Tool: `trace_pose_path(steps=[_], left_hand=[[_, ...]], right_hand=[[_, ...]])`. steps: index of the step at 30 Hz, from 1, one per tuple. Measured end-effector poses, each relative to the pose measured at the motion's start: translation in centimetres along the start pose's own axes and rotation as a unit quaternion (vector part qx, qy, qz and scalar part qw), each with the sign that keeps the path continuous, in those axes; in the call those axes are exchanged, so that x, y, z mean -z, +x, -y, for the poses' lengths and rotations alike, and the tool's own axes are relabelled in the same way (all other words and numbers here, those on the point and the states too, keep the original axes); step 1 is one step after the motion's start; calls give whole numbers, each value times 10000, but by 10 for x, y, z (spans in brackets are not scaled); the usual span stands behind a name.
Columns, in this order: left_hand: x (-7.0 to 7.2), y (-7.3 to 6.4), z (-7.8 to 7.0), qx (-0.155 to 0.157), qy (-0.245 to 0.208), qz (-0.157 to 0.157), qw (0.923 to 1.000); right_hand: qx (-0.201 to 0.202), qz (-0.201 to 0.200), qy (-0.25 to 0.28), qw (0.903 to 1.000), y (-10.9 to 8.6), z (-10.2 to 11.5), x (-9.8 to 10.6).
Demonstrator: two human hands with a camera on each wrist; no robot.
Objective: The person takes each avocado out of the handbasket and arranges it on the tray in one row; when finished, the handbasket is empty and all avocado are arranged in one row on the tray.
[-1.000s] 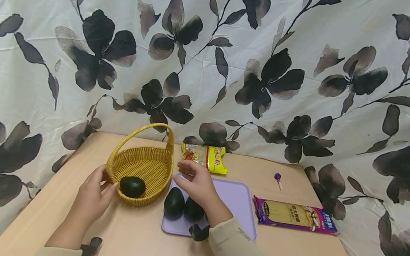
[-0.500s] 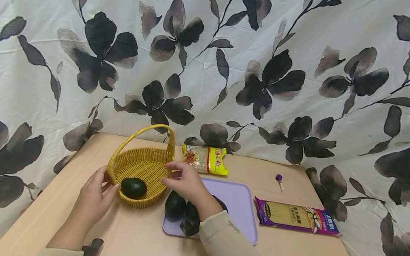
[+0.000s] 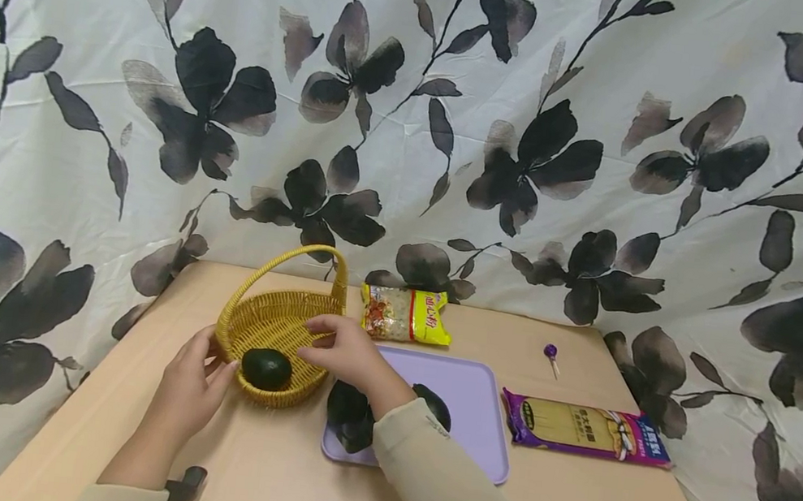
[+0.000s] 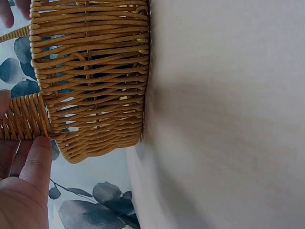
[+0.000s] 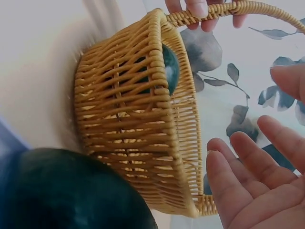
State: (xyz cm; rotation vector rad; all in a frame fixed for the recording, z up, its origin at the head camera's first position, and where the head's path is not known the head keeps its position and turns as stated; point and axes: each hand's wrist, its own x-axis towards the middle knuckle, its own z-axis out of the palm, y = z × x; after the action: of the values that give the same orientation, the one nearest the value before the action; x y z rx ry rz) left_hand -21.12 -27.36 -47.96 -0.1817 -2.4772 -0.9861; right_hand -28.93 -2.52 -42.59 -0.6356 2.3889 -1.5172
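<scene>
A yellow wicker basket (image 3: pixel 291 322) stands upright at centre left with one dark green avocado (image 3: pixel 266 369) inside. My left hand (image 3: pixel 184 391) pinches the foot of its handle (image 4: pixel 21 117) at the left side, between thumb and fingers. Over the basket's right rim, my right hand (image 3: pixel 347 351) hovers with relaxed fingers (image 5: pixel 267 162) and nothing in them. Beneath the right forearm lies a lilac tray (image 3: pixel 476 446). One avocado (image 3: pixel 432 407) shows on its middle and another (image 3: pixel 345 401) at its left side; wrist and arm hide part of the tray.
A yellow food packet (image 3: pixel 405 315) lies behind the tray. To the right are a purple lollipop (image 3: pixel 551 353) and a purple pack of noodles (image 3: pixel 588 429). A floral cloth (image 3: pixel 415 121) hangs along the table's back edge.
My right hand has moved left from above the tray to the basket's right rim. The left hand keeps its hold on the handle. The head view has shifted slightly.
</scene>
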Motion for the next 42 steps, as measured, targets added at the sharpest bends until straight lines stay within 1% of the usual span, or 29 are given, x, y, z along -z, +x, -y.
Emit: trace_pose_path(steps=[4, 8, 17, 25, 33, 42], left_hand=[[0, 1, -1, 3, -4, 11, 10000], [0, 2, -1, -4, 5, 16, 10000], [0, 2, 1, 32, 1, 63, 10000], [0, 1, 1, 56, -31, 82, 9999], [0, 0, 2, 104, -18, 96, 9999], [0, 0, 0, 148, -24, 125, 9998]], right_hand=[[-16, 65, 81, 9999, 5, -2, -4], [-122, 158, 44, 9998, 11, -4, -8], [-248, 265, -456, 9983, 23, 1, -18], [-582, 425, -602, 9956, 33, 5, -22], [-622, 537, -819, 9932, 44, 4, -28], [-1020, 598, -810, 9897, 54, 7, -33]])
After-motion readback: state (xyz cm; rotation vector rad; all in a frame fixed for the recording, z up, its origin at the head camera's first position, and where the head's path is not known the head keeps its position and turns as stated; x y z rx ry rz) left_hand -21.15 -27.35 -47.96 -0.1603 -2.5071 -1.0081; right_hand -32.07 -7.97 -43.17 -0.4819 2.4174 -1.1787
